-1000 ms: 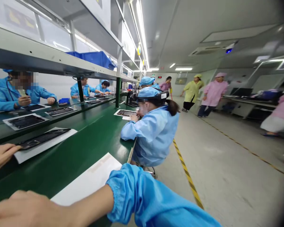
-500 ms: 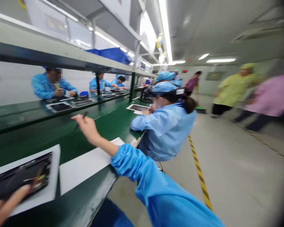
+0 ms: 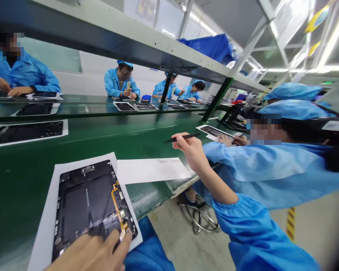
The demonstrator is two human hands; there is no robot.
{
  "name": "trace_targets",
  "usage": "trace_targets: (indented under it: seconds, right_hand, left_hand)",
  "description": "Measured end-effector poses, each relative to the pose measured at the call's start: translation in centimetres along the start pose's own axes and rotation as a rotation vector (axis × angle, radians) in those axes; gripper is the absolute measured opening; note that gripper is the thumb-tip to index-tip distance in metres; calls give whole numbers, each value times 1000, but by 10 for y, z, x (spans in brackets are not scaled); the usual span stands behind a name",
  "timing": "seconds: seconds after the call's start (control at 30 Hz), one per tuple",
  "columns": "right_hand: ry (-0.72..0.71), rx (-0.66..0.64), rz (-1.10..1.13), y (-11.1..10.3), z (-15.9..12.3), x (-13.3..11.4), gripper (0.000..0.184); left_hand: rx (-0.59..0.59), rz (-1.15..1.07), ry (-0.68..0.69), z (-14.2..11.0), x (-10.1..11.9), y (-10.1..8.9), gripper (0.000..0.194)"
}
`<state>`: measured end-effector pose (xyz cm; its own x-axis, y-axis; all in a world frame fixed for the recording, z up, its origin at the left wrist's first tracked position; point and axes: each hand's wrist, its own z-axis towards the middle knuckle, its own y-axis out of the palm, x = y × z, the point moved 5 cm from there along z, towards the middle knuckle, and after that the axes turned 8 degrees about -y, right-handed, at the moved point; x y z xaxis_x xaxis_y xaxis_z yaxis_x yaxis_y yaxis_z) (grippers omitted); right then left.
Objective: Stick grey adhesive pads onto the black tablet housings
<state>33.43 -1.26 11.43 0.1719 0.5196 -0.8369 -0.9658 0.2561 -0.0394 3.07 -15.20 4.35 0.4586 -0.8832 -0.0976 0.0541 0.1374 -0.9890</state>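
My left hand rests on the lower part of an opened tablet housing. Its thumb and forefinger close around the pale end of an orange flex cable along the housing's right side. Under the housing lies a white sheet. My right hand is raised above the bench, fingers pinched round a slim black pen-like tool whose thin tip points left. Whether it is tweezers or a pick I cannot tell. Below and left of that hand lies a white paper strip.
The green bench runs under a long overhead shelf with a dark post. Another tablet housing lies on paper at the left. A co-worker in blue sits close to my right arm. Others work opposite.
My view has swung left and down, bringing the tablet housing fully into sight. My left fingers are now at the flex cable. The right hand still holds the black tool.
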Motion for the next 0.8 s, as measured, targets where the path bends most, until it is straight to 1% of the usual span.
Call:
trace_targets:
  seconds: [0.03, 0.07, 0.1, 0.13, 0.17, 0.2, 0.27, 0.33, 0.37, 0.43, 0.5, 0.57, 0.67, 0.8]
  right_hand:
    - [60, -42, -39, -9, -5, 8, 44]
    - [122, -86, -75, -16, -8, 16, 47]
    - [183, -133, -106, -21, -10, 26, 50]
    - [238, -178, -130, -25, -11, 35, 52]
    - [283, -216, -146, -27, -11, 44, 54]
    - [316, -249, -155, -28, -11, 52, 56]
    - [359, -299, -158, -27, -7, 65, 58]
    - [382, -332, -155, -26, -3, 74, 58]
    - [392, -347, -153, -26, -2, 77, 59]
    - [407, -370, -153, -26, 0, 80, 58]
    - [418, -385, -154, -27, 2, 82, 57]
    - [431, -396, -153, -28, 4, 83, 57]
    - [457, -413, -151, -27, 6, 83, 59]
    - [487, -455, -149, -23, 5, 79, 58]
  left_hand:
    - [-50, -27, 4, 15, -6, -4, 57]
    - [-76, -41, 9, 34, -14, -9, 50]
    - [-72, -38, 4, 55, -25, -14, 43]
    - [-65, -43, 18, 79, -36, -17, 38]
    - [-31, -52, 66, 103, -48, -19, 35]
    - [37, -67, 109, 127, -60, -20, 35]
    - [102, -133, 209, 168, -81, -13, 36]
    - [103, -227, 269, 197, -96, 1, 38]
    - [90, -283, 286, 206, -102, 9, 39]
    - [60, -401, 299, 215, -107, 23, 40]
    - [33, -499, 294, 218, -110, 34, 42]
    - [13, -547, 281, 218, -111, 43, 42]
    - [-7, -563, 270, 219, -112, 53, 42]
    - [6, -596, 264, 222, -114, 58, 40]
